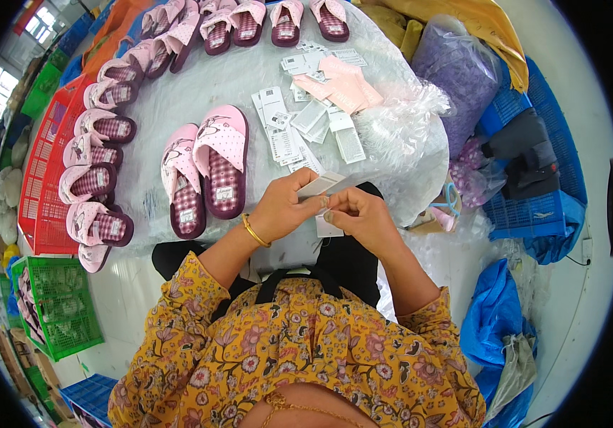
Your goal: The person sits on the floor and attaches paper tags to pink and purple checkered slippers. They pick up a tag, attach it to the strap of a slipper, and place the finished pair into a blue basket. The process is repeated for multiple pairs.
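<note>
Close in front of my body, my left hand (285,207) grips white paper tags (321,184) between thumb and fingers. The fingertips of my right hand (363,217) pinch at the same tags, and a white end (328,228) hangs below. Just left of my hands lies a pair of pink slippers, a left one (181,175) and a right one (224,160), with checked insoles and dark red soles. Beyond my hands, white printed tags (276,118) are spread on the plastic-covered table (164,100), with pink cards (349,89) among them.
More pink slippers (110,128) line the table's left and far edges. A red crate (46,171) and a green crate (64,307) stand at left. Crumpled clear plastic (406,121), a bag of purple things (456,71) and a blue basket (567,143) are at right.
</note>
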The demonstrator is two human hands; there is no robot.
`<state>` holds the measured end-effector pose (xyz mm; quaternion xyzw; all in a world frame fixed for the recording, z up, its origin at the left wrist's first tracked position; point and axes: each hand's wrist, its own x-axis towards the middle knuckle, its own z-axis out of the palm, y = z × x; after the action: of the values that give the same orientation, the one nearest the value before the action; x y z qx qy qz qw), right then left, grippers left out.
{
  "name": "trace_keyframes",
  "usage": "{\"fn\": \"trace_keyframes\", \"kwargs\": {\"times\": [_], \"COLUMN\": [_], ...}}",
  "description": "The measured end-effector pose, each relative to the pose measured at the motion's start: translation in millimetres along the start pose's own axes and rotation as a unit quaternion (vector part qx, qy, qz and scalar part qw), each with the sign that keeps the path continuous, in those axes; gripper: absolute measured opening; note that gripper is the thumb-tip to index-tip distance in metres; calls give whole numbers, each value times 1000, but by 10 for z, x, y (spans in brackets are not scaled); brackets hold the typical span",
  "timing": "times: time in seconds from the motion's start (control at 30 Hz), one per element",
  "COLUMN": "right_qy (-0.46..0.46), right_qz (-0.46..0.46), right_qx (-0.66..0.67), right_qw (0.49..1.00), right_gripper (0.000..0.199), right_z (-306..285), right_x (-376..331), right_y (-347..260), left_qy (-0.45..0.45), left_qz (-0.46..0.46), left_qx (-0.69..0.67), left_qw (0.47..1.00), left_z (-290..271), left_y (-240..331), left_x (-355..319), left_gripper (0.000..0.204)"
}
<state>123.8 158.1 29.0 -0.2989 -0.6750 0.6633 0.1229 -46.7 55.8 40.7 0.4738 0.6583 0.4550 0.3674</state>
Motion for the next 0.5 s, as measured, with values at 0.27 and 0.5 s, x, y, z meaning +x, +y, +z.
{"fn": "trace_keyframes", "kwargs": {"times": [0.27, 0.5], "right_qy": [31, 18], "right_qz": [-72, -40], "right_qx": [24, 141], "right_qw": [997, 989], "right_gripper": [16, 13], "right_z": [12, -1], "right_x": [41, 166], "right_y": [-59, 191], "left_qy": [32, 92], "left_qz": [23, -72], "left_qx": [-23, 27], "left_qw": [999, 993], "left_z": [19, -268], "left_y": [91, 141], "left_x": [14, 362], "left_gripper": [24, 30]}}
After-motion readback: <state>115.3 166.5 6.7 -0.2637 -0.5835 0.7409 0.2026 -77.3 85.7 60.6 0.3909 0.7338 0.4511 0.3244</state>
